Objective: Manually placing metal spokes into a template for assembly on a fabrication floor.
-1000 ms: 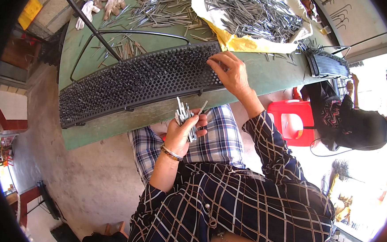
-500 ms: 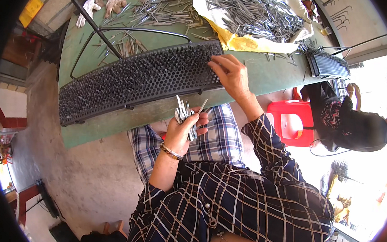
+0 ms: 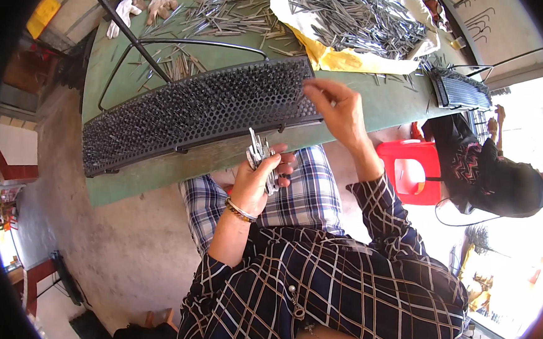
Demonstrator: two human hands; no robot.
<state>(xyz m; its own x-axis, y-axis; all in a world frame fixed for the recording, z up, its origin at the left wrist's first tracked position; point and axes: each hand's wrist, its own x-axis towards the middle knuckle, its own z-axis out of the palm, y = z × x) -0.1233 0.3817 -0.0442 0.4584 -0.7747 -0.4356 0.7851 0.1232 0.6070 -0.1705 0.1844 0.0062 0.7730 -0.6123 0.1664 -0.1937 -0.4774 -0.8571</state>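
Note:
My left hand (image 3: 255, 181) is closed around a bundle of thin metal strips (image 3: 258, 150), their ends fanning out above the thumb. It hovers over my lap, just in front of the long black perforated rack (image 3: 225, 119). Dark upright strips fill the rack's holes toward the back and left; bare holes show along its front and right. At the rack's right end, my right hand (image 3: 343, 115) is raised with thumb and forefinger bent together. Whatever those fingertips hold, if anything, is too small and blurred to make out.
On the green table (image 3: 375, 104) lie loose strips (image 3: 231, 12), work gloves (image 3: 162, 4) and a white-and-yellow sack (image 3: 340, 62) heaped with strips. A second rack (image 3: 460, 91) stands at the right, near a red stool (image 3: 411, 172) and another person (image 3: 501, 177). A black metal frame (image 3: 125, 27) rises behind my rack.
My right hand has shifted right and slightly back from the rack's surface. A single strip that stuck out near my left fingers no longer shows. The other person has moved slightly.

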